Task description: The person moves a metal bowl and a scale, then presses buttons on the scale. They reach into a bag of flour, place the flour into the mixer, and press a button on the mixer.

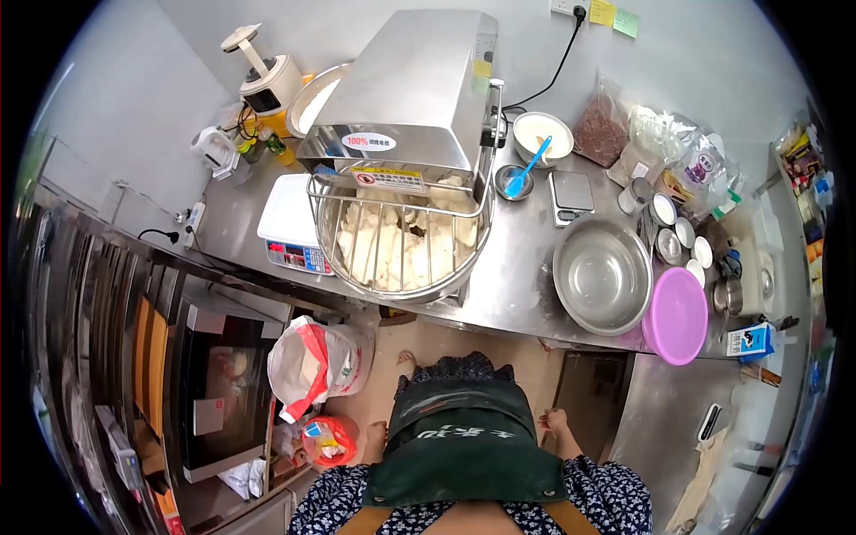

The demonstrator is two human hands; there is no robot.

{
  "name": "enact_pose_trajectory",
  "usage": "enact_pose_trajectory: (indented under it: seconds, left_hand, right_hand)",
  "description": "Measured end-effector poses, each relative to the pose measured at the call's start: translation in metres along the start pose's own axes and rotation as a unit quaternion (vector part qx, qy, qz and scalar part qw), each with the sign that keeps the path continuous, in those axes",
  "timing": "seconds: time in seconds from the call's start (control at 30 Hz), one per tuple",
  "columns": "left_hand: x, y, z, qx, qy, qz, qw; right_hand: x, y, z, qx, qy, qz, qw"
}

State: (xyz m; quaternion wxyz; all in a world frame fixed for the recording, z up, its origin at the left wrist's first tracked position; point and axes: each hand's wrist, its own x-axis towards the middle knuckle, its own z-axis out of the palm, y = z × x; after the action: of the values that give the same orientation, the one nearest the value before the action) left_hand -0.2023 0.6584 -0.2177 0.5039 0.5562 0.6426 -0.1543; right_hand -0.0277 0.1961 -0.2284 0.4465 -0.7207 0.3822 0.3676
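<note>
Both arms hang beside the dark green apron (464,437). My left hand (375,434) is low at the apron's left side, near the red bag-lined bin (328,440); its fingers are too small to read. On the other side, my right hand (555,419) hangs beside the apron, its fingers partly curled, and whether it holds anything cannot be made out. In front stands a steel mixer (401,80) with a wire guard (406,210) over its bowl. Pale, lumpy dough (401,250) fills the bowl. Neither hand touches the mixer.
A white scale (290,218) stands left of the mixer. To the right are a small scale (571,196), a steel bowl (602,275), a pink basin (675,316) and a blue spatula (528,169). A white bucket (348,361) stands on the floor.
</note>
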Motion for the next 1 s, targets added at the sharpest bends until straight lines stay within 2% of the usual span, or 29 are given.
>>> enact_pose_trajectory:
  seconds: [0.07, 0.2, 0.33, 0.6, 0.67, 0.77, 0.8, 0.9, 1.0]
  left_hand:
    - [-0.022, 0.004, 0.006, 0.039, -0.012, 0.033, 0.999]
    - [0.011, -0.01, 0.02, -0.079, -0.006, 0.006, 0.997]
    - [0.015, 0.015, 0.028, -0.093, -0.029, 0.068, 0.993]
    - [0.016, 0.043, 0.025, -0.09, -0.064, 0.114, 0.987]
    - [0.018, 0.037, 0.019, -0.09, -0.073, 0.095, 0.989]
    - [0.016, 0.014, 0.01, -0.095, -0.079, 0.067, 0.99]
    - [0.017, 0.004, 0.006, -0.099, -0.079, 0.058, 0.99]
    - [0.027, -0.035, -0.004, -0.091, -0.108, 0.026, 0.99]
    - [0.019, -0.059, -0.016, -0.053, -0.097, -0.019, 0.994]
  right_hand:
    - [0.013, -0.002, -0.004, 0.004, -0.017, -0.022, 1.0]
    - [0.024, -0.018, -0.013, 0.016, -0.037, -0.062, 0.997]
    - [0.028, -0.022, -0.024, 0.031, -0.043, -0.075, 0.996]
    - [0.024, 0.024, -0.02, 0.029, -0.001, -0.027, 0.999]
    - [0.0, 0.028, -0.011, 0.0, 0.012, -0.007, 1.0]
    - [-0.006, 0.049, 0.004, -0.091, 0.026, -0.042, 0.995]
    - [-0.027, 0.04, 0.006, -0.102, 0.02, -0.037, 0.994]
    - [-0.025, 0.049, 0.012, -0.128, 0.005, -0.046, 0.991]
    - [-0.037, 0.049, 0.015, -0.012, -0.01, -0.045, 0.999]
